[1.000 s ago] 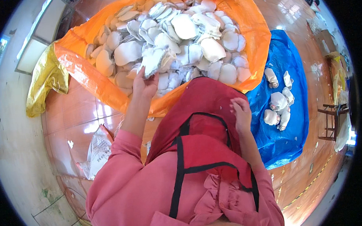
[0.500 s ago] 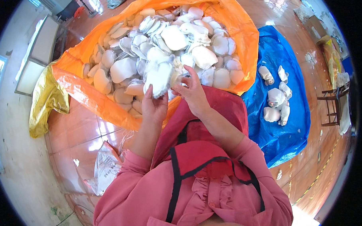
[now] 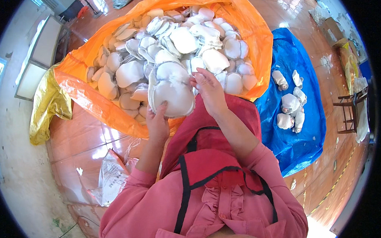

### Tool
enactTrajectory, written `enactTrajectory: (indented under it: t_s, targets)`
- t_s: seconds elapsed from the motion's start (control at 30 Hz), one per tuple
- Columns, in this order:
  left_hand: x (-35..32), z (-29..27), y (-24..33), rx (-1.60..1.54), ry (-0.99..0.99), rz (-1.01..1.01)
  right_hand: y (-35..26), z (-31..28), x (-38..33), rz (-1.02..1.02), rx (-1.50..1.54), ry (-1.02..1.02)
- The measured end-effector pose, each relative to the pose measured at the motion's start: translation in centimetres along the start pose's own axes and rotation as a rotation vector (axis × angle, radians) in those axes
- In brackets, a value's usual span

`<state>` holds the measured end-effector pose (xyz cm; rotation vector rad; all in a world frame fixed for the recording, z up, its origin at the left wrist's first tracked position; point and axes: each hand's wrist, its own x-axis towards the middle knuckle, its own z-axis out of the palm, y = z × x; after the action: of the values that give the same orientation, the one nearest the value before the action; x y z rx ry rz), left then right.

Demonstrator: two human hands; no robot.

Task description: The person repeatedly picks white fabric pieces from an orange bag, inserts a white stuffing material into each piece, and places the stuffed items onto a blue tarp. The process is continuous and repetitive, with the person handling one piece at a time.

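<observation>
A white padded fabric piece (image 3: 173,94) with rounded lobes and fuzzy edges hangs tilted in front of me, its broad face showing. My left hand (image 3: 158,120) grips its lower left edge, thumb on the face and the other fingers behind. My right hand (image 3: 209,89) has its fingers closed at the right edge, by the notch between the lobes; exactly what the fingertips pinch is too small to tell. Behind the piece, a heap of similar white pads (image 3: 183,39) fills a large orange plastic sack (image 3: 84,95) with its mouth spread wide.
To the right a blue plastic sack (image 3: 284,155) lies flat, bearing several white bundles (image 3: 290,103). A yellow sack (image 3: 47,107) and a white cabinet (image 3: 39,53) stand left. A crumpled white bag (image 3: 111,180) lies on the tiled floor; a wooden stool (image 3: 347,113) is far right.
The padded piece has turned from edge-on to face-on and come a little lower. My left hand has moved down along its edge; my right hand has shifted slightly right.
</observation>
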<state>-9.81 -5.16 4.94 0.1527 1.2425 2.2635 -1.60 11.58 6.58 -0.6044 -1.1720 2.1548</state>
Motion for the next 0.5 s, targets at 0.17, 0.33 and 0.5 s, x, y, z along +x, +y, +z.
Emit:
enactTrajectory:
  t_s: [0.17,0.33,0.5]
  targets:
    - [-1.3,1.0,-0.2,0.155,-0.070,0.035,1.9,1.5,-0.7,-0.385,-0.522,-0.124]
    - [-2.2,1.2,0.2,0.467,-0.192,0.143,2.7,0.8,-2.0,-0.406,-0.530,-0.058]
    - [-3.3,2.3,1.8,0.719,-0.324,0.293,3.0,-0.2,-1.4,-0.483,-0.472,0.119]
